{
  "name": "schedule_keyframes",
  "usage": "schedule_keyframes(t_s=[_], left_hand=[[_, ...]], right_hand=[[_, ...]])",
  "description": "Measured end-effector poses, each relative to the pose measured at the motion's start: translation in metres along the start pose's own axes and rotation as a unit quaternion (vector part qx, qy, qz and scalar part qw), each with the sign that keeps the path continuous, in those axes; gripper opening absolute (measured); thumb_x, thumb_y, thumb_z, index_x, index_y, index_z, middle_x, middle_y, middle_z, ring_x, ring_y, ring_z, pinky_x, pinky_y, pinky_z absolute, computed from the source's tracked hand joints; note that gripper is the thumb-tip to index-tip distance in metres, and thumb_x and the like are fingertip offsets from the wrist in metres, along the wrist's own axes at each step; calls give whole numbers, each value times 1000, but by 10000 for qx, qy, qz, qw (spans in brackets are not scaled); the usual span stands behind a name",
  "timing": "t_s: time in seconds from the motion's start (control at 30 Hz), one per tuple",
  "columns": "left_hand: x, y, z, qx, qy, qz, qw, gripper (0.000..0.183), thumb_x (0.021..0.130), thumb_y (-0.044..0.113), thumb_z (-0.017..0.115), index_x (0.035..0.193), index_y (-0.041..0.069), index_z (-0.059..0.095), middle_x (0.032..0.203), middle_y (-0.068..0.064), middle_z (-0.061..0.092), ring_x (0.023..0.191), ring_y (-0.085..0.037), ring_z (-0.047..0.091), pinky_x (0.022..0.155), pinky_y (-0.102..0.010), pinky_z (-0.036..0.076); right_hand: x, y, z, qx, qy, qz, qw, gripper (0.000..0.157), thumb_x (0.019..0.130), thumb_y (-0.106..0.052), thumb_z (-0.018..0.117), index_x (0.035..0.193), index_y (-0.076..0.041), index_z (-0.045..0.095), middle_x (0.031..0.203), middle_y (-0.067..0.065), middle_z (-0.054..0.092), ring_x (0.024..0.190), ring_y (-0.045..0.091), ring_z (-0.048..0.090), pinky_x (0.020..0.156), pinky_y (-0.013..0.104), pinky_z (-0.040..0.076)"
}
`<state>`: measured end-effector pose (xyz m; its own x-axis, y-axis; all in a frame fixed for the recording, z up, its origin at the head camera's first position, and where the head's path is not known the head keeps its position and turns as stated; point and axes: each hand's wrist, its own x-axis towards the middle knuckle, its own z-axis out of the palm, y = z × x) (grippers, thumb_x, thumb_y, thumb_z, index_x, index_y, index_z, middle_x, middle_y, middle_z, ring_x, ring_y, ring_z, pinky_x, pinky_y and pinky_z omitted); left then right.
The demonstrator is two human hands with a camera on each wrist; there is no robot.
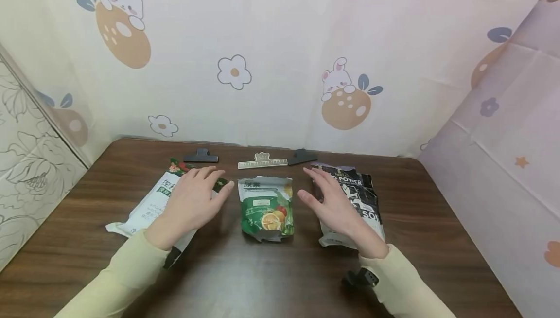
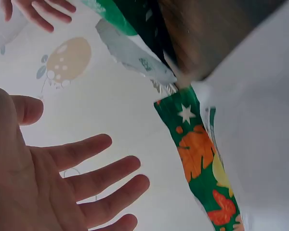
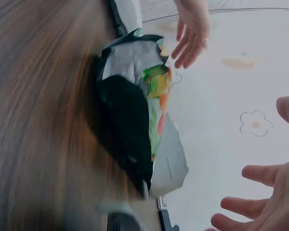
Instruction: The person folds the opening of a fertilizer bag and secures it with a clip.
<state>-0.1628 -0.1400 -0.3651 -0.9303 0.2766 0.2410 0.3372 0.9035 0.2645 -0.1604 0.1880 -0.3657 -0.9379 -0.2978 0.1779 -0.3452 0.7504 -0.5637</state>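
Observation:
My left hand (image 1: 192, 201) hovers over a white bag with a green floral top (image 1: 150, 203), its fingers spread and holding nothing. Over the black-and-white bag marked SOIL (image 1: 365, 206), my right hand (image 1: 334, 203) is held with fingers extended and nothing in its grasp. Between the two hands stands a smaller green and white pouch (image 1: 266, 208) with orange slices printed on it. In the left wrist view, the floral top edge (image 2: 197, 154) of the white bag shows beside the spread fingers. The right wrist view has the green pouch (image 3: 130, 106) seen from its side, apart from the right fingers.
Along the back of the brown wooden table (image 1: 245, 279) lie a black clip (image 1: 201, 156), a silver ruler-like clip (image 1: 262, 161) and another black clip (image 1: 303, 157). A patterned curtain (image 1: 280, 104) hangs right behind the table, with a further patterned sheet (image 1: 503, 162) at the right.

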Motion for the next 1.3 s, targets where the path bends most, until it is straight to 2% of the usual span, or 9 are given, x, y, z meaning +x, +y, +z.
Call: schedule_keyframes(t_s=[0.17,0.27,0.33,0.47,0.57,0.67,0.9,1.1,1.3], left_hand=[[-3,-8,-9,-181,117,-36,9998,55,104,47,41,126,3,65,126,-15,63,117,-37,56,98,-53,43],[-6,-16,-12,-168,38,-187,9997,52,105,46,41,124,6,67,123,-13,65,114,-37,58,91,-53,47],[-9,-23,-16,-131,-67,-307,9994,51,105,46,40,123,8,67,123,-12,66,116,-39,58,86,-55,48],[-12,-35,-26,-63,-325,-494,9982,56,105,48,36,127,6,65,127,-17,65,124,-44,52,85,-62,48],[-14,-44,-33,4,-456,-648,9969,63,105,53,32,129,3,63,131,-23,60,123,-45,53,82,-63,48],[-15,-54,-38,92,-554,-773,9954,68,104,56,29,130,3,61,129,-24,61,113,-45,59,74,-63,50],[-12,-80,-48,224,-973,-1064,9893,76,104,58,24,137,-3,54,131,-29,57,113,-51,56,74,-68,46],[-9,-110,-48,129,-1202,-1300,9841,73,104,57,27,133,-4,55,123,-31,60,105,-52,58,66,-62,46],[-7,-138,-44,122,-1623,-1626,9732,76,103,57,27,135,-8,50,127,-36,54,108,-59,52,71,-64,44]], right_hand=[[3,-8,0,916,-136,27,9957,56,103,-44,50,151,-15,43,153,13,39,137,36,41,104,58,37],[7,-14,2,1235,-204,68,9921,55,103,-43,51,149,-14,45,149,13,44,134,34,44,104,54,40],[10,-18,4,1269,-229,56,9916,54,103,-43,51,148,-12,46,146,13,49,133,34,46,104,53,40],[14,-27,8,1203,-255,36,9924,52,103,-41,51,146,-12,48,141,13,54,131,34,49,105,55,38],[16,-32,12,1246,-339,56,9916,50,103,-39,51,146,-12,48,141,14,54,130,34,50,106,54,37],[18,-38,16,1352,-454,102,9897,49,104,-40,51,146,-14,49,141,14,55,129,34,52,106,54,38],[23,-57,23,1491,-680,142,9864,50,103,-47,49,144,-20,51,136,7,59,118,27,60,97,50,46],[27,-73,36,1445,-948,-43,9849,52,103,-49,46,144,-18,51,137,6,59,117,26,60,97,47,46],[33,-86,57,1562,-1270,53,9795,52,102,-49,49,145,-20,50,136,5,59,113,20,63,93,40,49]])
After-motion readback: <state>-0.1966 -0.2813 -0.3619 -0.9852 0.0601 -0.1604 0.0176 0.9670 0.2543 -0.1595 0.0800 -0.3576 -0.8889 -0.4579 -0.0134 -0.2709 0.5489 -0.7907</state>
